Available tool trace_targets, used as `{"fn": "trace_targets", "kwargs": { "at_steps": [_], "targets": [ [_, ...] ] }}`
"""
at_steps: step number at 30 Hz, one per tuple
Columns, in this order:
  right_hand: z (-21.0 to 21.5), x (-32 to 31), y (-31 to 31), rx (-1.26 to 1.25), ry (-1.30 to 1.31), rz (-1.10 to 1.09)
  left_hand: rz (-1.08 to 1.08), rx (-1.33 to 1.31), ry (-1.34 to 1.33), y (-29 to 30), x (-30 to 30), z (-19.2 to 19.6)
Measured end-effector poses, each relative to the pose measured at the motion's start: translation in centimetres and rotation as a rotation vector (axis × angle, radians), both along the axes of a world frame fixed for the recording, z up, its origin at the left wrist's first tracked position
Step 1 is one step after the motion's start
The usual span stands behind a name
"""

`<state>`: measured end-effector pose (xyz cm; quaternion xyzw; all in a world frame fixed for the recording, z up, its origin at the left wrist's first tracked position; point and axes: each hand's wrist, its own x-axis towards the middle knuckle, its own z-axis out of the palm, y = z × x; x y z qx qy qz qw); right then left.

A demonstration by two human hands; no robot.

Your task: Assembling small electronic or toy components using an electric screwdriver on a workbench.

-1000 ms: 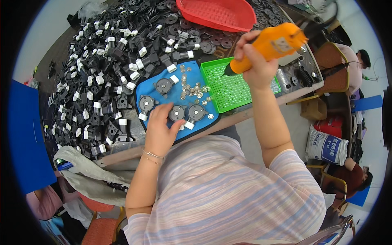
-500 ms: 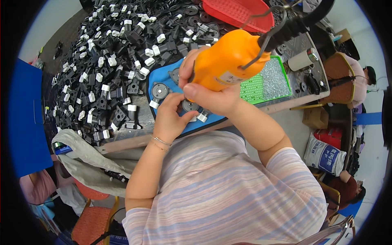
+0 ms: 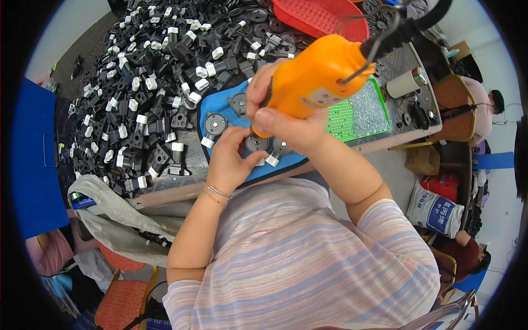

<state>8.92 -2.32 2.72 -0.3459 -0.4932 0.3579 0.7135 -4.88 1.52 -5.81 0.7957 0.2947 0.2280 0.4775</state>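
Driver (image 3: 313, 77), orange and fat, is held tight in the right hand (image 3: 286, 124). Its long body is tilted: the back end, with a black cord, points up and away to the right, and the front end points down and toward the left, at the blue tray (image 3: 217, 107). The tip is hidden behind the fingers, so it cannot be told if it touches anything.

Just below the right hand, a round grey part (image 3: 256, 144) sits in the tray. The left hand (image 3: 231, 162) is laid on the tray right beside that part, with the fingers bent around it; it cannot be told if the part is pinched or only steadied. The two hands are touching or almost touching. The part lies under the driver's front end, a little toward the body.

More round parts (image 3: 213, 125) sit in the tray to the left of both hands. Farther off, a big heap (image 3: 143, 82) of black and white pieces is spread out.
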Motion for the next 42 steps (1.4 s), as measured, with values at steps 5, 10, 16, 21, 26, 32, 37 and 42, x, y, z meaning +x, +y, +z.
{"fn": "trace_targets", "kwargs": {
  "at_steps": [5,10,16,21,26,32,37,42],
  "targets": [
    [-0.5,-0.1,0.1,-0.025,-0.008,-0.017,0.003,-0.014,-0.004,0.0,0.0,-0.1],
    [-0.5,0.2,0.4,-0.027,-0.155,0.076,-0.009,0.082,-0.044,0.2,0.0,-0.5],
    [-0.3,0.0,0.7,-0.061,-0.012,0.139,-0.001,0.024,-0.002,0.0,0.0,-0.7],
    [0.9,2.3,0.5,0.046,-0.059,0.179,0.025,0.048,-0.031,-0.1,0.0,-0.7],
    [1.8,7.0,-1.4,0.149,-0.103,-0.112,0.007,0.038,-0.016,-0.1,-0.1,-0.7],
    [-1.5,9.7,-2.4,0.098,-0.102,-0.493,0.016,0.111,0.000,-0.3,-0.2,-0.9],
    [-2.2,10.0,-2.3,0.062,-0.120,-0.474,0.016,0.132,0.000,-0.3,-0.3,-1.0],
    [-2.5,10.0,-2.2,0.062,-0.124,-0.480,0.016,0.122,-0.007,-0.4,-0.2,-1.0]
  ]
}}
